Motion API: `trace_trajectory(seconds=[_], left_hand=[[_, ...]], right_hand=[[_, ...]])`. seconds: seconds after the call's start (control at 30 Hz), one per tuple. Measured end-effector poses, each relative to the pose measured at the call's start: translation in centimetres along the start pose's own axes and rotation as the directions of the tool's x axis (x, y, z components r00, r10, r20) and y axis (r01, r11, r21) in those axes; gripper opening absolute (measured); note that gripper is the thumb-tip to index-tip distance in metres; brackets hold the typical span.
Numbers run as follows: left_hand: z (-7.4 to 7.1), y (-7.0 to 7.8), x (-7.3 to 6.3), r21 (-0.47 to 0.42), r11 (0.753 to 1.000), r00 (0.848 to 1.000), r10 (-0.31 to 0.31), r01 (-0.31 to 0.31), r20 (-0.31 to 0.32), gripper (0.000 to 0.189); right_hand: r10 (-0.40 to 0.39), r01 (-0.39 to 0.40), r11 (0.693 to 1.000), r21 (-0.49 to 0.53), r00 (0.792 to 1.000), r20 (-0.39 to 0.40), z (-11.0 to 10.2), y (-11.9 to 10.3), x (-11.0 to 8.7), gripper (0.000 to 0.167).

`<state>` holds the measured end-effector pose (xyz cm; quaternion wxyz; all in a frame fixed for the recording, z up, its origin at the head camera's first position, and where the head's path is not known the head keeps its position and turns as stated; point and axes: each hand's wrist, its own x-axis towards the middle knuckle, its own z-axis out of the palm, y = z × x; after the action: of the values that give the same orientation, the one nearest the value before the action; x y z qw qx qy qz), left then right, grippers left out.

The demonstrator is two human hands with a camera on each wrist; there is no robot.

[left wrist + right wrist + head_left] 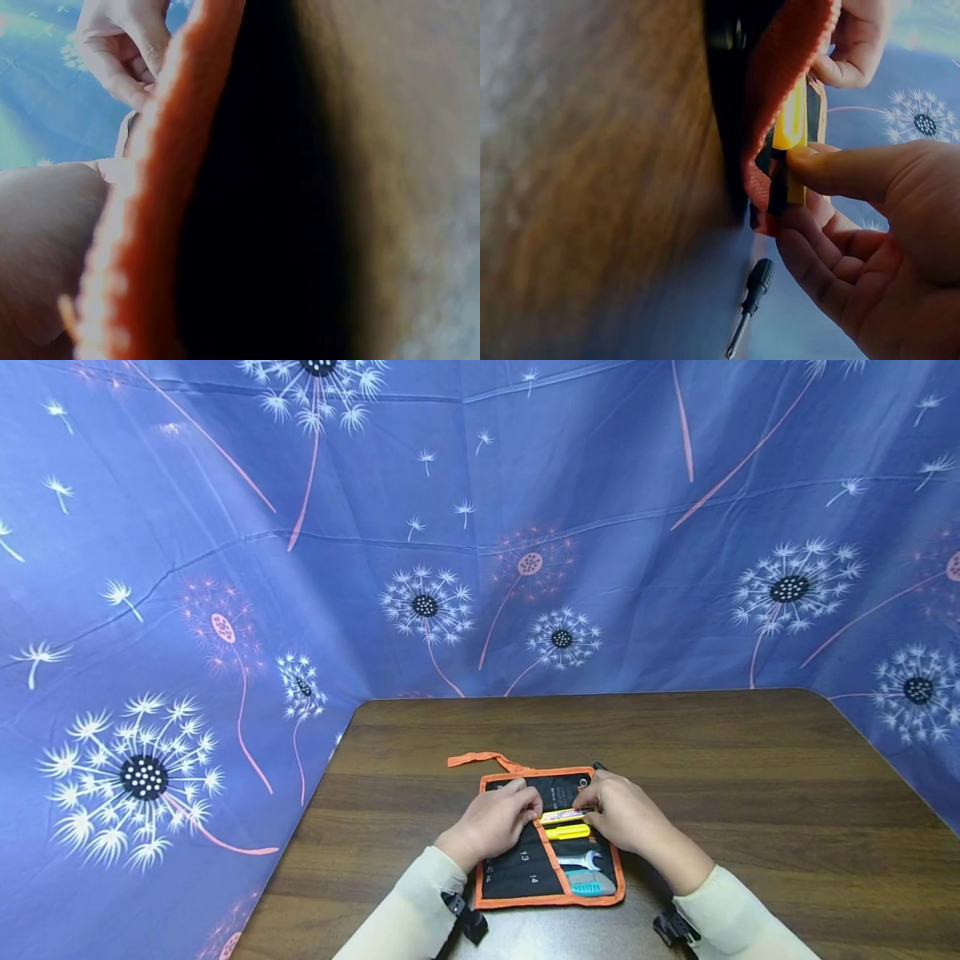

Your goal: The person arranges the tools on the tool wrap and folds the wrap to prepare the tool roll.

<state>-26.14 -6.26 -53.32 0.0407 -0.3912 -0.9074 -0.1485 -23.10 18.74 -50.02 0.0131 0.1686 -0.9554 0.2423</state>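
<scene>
A black tool roll point(517, 877) with orange trim lies unfolded on the table. My left hand point(495, 825) pinches the orange pocket edge near the middle of the roll. My right hand point(626, 810) pinches a slim yellow tool with a printed label point(562, 817), whose left end is at the pocket edge by my left fingers. In the right wrist view my thumb and fingers point(847, 217) grip its yellow body. Below it, the pockets hold a yellow-handled tool point(568, 832), a wrench point(585, 860) and a teal-and-grey tool point(591, 883).
A black-handled screwdriver point(759, 285) lies beyond the roll, partly hidden by my right hand in the head view. An orange tie strap point(480, 759) extends from the roll's far edge over the wooden table point(750, 777). A blue dandelion-print cloth point(465, 568) hangs behind.
</scene>
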Motion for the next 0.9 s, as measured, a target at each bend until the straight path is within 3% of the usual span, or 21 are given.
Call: trace_trajectory(seconds=[0.43, 0.67, 0.9], left_hand=[[0.1, 0.23, 0.04, 0.01, 1.0, 1.0, -0.01, 0.009, 0.024, 0.01], [0.09, 0.1, 0.13, 0.009, 1.0, 0.999, 0.013, -0.013, 0.037, 0.012], [0.0, 0.43, 0.09, 0.027, 1.0, 0.999, -0.009, 0.008, 0.037, 0.013]], right_hand=[[0.018, -0.02, 0.999, 0.047, 0.998, 0.056, 0.42, -0.16, 0.03, 0.018], [0.068, -0.078, 0.991, 0.111, 0.993, 0.096, 0.51, -0.2, -0.23, 0.018], [0.028, -0.042, 0.986, 0.161, 0.995, 0.092, 0.76, -0.47, -0.27, 0.019]])
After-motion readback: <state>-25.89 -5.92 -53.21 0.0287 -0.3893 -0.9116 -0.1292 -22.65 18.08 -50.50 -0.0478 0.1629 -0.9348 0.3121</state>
